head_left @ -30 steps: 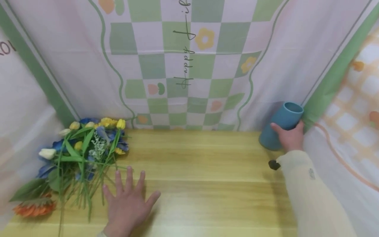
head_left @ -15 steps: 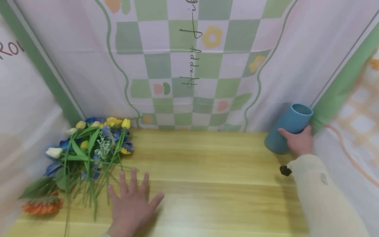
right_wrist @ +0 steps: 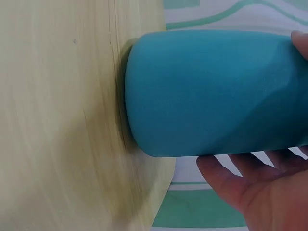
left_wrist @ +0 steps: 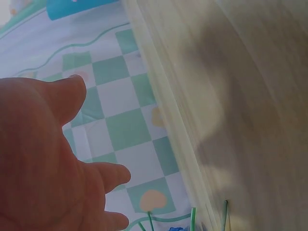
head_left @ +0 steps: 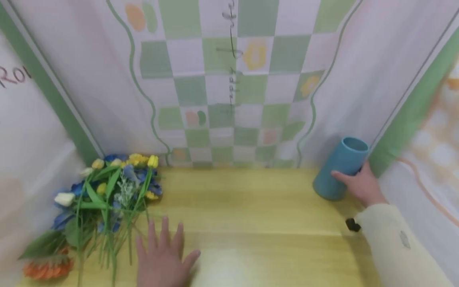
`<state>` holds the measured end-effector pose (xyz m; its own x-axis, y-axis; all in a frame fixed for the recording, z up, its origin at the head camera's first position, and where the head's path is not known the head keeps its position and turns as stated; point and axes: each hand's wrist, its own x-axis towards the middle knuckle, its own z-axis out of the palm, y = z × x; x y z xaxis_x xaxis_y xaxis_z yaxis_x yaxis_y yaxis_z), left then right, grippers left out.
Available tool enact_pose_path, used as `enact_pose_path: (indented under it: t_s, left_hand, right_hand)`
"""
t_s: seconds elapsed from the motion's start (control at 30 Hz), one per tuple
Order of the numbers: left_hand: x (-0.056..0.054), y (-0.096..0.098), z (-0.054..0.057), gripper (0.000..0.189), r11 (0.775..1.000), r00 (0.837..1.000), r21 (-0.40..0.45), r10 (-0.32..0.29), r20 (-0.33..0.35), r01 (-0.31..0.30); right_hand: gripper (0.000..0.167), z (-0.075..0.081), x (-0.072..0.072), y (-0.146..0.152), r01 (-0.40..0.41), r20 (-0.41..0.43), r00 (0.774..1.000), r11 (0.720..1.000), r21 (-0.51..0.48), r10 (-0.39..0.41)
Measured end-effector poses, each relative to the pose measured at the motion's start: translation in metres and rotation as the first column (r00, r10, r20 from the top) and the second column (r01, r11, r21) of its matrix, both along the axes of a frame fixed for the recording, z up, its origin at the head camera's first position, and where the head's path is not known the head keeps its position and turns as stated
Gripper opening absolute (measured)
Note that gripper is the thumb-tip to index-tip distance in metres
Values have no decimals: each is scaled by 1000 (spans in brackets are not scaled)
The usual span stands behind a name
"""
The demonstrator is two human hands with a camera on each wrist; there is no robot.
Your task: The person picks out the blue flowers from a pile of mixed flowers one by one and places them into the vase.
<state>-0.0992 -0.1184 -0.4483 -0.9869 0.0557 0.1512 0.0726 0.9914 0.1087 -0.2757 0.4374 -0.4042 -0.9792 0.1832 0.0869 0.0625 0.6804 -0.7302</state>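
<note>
A blue vase (head_left: 338, 169) stands at the back right of the wooden table, its open mouth facing up. My right hand (head_left: 363, 185) grips it from the right, thumb across the near side; in the right wrist view the vase (right_wrist: 211, 94) shows its base right at the tabletop, with fingers (right_wrist: 224, 180) along its side. My left hand (head_left: 165, 255) is spread with straight fingers low over the front of the table, holding nothing. Just left of it lies a heap of artificial flowers (head_left: 125, 191), white, yellow and blue with green stems, plus one orange bloom (head_left: 48, 269).
The wooden table (head_left: 236, 203) meets a hanging cloth (head_left: 215, 91) with green checks at the back. More cloth (head_left: 426, 199) closes in the right side, close to the vase. Another cloth (head_left: 32, 131) hangs on the left beside the flowers.
The head view has shifted, so the scene sits lower in it. The right hand still grips the vase at the back right corner, and the left hand stays spread near the flowers.
</note>
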Motion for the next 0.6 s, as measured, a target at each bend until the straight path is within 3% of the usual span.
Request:
enact_pose_path:
  t_s: [0.1, 0.2, 0.37, 0.6]
  left_hand:
    - [-2, -1, -14, 88, 1000, 1000, -10, 13, 3, -12]
    - [-14, -5, -20, 94, 999, 999, 11, 33, 14, -34]
    - [-8, -8, -24, 96, 998, 997, 21, 55, 49, -56]
    - [-13, -9, -11, 87, 998, 991, -14, 58, -122, -60]
  right_hand:
    - [117, -6, 5, -3, -27, 10, 1000, 999, 35, 26]
    - [116, -8, 0, -11, -44, -8, 999, 998, 48, 44]
    - [115, -13, 9, -26, -71, 12, 997, 996, 46, 70]
    - [116, -5, 12, -47, -111, 45, 993, 993, 29, 109]
